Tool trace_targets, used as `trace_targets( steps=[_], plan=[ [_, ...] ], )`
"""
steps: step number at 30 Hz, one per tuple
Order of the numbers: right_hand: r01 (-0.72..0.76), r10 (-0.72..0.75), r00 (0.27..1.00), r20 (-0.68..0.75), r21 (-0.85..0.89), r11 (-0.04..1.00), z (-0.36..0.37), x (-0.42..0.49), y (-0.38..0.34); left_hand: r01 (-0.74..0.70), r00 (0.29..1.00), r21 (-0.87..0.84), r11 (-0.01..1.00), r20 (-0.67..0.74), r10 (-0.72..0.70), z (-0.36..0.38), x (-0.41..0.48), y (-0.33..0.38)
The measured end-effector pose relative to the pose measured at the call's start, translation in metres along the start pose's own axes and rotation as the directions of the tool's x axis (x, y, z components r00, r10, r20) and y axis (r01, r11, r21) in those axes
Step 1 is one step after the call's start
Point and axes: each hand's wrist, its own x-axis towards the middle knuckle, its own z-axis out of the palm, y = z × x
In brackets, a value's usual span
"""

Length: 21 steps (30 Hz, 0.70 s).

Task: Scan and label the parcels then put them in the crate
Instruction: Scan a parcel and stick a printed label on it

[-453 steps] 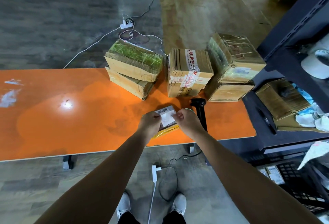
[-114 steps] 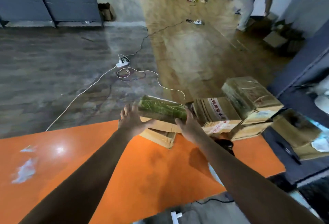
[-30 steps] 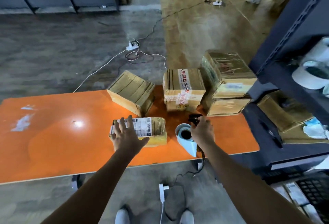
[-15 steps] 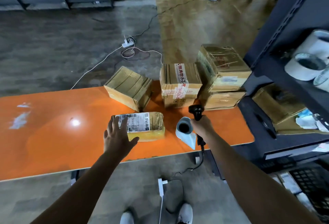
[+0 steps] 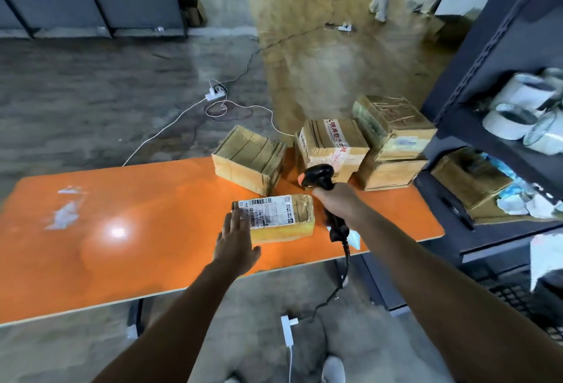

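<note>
Now: scanner lifted off tabletop, gripped in right hand; left hand flat, steadying labelled parcel; scan likely next.

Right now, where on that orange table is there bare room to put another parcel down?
The orange table is bare left of the left hand, out past the white scuffs. A smaller patch lies right of the scanner. The far right corner is crowded with cardboard parcels.

Orange table, black scanner, seemingly yellowish parcel
</note>
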Motion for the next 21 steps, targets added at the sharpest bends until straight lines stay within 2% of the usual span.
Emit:
trace_targets(
  steps=[5, 10, 21],
  plan=[
    [-0.014, 0.014, 0.997, 0.081, 0.004, 1.000, 0.021, -0.018, -0.020, -0.065, 0.996, 0.016, 0.998, 0.066, 0.064, -0.011, 0.005, -0.003],
    [-0.014, 0.021, 0.995, 0.095, -0.076, 0.997, 0.032, -0.028, -0.035, -0.076, 0.994, 0.019, 0.997, 0.086, 0.074, -0.012, 0.006, -0.002],
    [-0.011, 0.014, 0.994, 0.106, -0.028, 1.000, 0.033, -0.037, -0.047, -0.056, 0.993, 0.034, 0.998, 0.109, 0.052, -0.008, 0.007, 0.001]
  ],
)
